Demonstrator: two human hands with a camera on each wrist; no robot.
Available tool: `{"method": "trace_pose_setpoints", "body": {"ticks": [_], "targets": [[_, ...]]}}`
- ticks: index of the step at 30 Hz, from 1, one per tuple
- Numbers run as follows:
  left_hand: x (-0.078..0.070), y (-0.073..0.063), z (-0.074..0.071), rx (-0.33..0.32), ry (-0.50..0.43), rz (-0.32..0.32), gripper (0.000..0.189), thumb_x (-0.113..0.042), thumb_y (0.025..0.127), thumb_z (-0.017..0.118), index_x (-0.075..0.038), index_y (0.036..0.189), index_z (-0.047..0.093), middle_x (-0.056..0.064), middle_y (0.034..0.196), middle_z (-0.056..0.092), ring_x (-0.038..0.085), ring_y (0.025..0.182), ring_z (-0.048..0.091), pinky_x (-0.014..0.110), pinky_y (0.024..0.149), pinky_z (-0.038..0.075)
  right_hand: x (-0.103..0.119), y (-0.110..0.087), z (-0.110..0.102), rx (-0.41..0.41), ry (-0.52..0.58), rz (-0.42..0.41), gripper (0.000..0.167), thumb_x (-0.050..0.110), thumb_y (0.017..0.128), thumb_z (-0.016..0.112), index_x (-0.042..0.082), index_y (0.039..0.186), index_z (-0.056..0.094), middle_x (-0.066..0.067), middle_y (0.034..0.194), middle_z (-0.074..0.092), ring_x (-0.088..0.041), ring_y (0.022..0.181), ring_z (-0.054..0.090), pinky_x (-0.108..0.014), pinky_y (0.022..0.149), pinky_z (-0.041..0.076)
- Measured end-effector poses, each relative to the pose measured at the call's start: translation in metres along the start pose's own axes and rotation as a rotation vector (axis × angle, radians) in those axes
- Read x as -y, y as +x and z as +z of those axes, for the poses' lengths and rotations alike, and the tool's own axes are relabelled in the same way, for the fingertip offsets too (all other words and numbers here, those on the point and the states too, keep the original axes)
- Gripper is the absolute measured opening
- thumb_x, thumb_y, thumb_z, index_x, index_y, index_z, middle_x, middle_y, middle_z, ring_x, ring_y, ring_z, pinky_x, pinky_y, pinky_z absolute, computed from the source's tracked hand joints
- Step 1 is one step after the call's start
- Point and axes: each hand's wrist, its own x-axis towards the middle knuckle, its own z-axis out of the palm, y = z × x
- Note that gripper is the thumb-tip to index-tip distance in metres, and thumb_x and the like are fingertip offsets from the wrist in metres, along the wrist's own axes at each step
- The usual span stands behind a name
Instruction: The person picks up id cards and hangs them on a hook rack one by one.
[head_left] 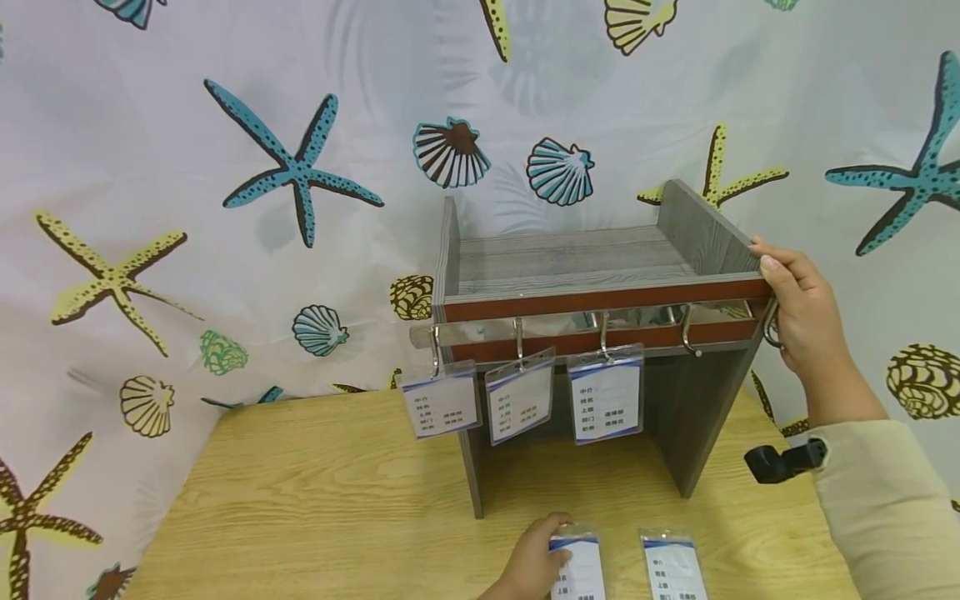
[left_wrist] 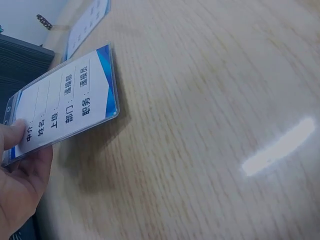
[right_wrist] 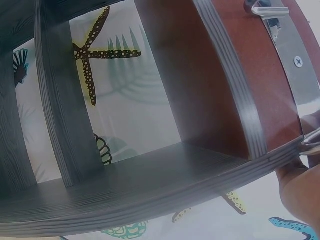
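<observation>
My left hand [head_left: 534, 560] pinches a name badge in a clear plastic sleeve [head_left: 583, 570]. The left wrist view shows the thumb on the face of this badge [left_wrist: 70, 100] and fingers beneath, its far end raised off the table. A second loose badge [head_left: 672, 571] lies to its right. At the rack's upper right corner, my right hand [head_left: 810, 317] grips the grey wooden rack [head_left: 562, 254], thumb at the front. Three badges hang from the rack's metal hooks: one at the left [head_left: 442, 407], one turned sideways [head_left: 521, 400], one nearer the middle [head_left: 606, 400].
Along the rack's front runs a metal hook rail [head_left: 555, 337]; the hook [head_left: 688, 333] right of the hanging badges carries nothing. The rack stands on a wood-grain table [head_left: 322, 492] against a patterned curtain [head_left: 247, 317]. A black strap end [head_left: 783, 461] sticks out from the right sleeve.
</observation>
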Motion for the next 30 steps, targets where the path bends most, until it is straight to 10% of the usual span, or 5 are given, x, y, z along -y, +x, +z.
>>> {"method": "trace_pose_setpoints", "body": {"ticks": [30], "targets": [[-0.090,0.009,-0.022,-0.067,-0.051,0.299,0.035,0.000,0.083,0.051,-0.015,0.114,0.051,-0.004,0.092,0.051,0.004,0.075,0.048,0.018,0.064,0.043,0.002,-0.002,0.001,0.007,0.006,0.006,0.024,0.021,0.089,0.049,0.014,0.110,0.058,-0.001,0.130,0.039,-0.018,0.125,0.022,-0.017,0.094,0.027]]}}
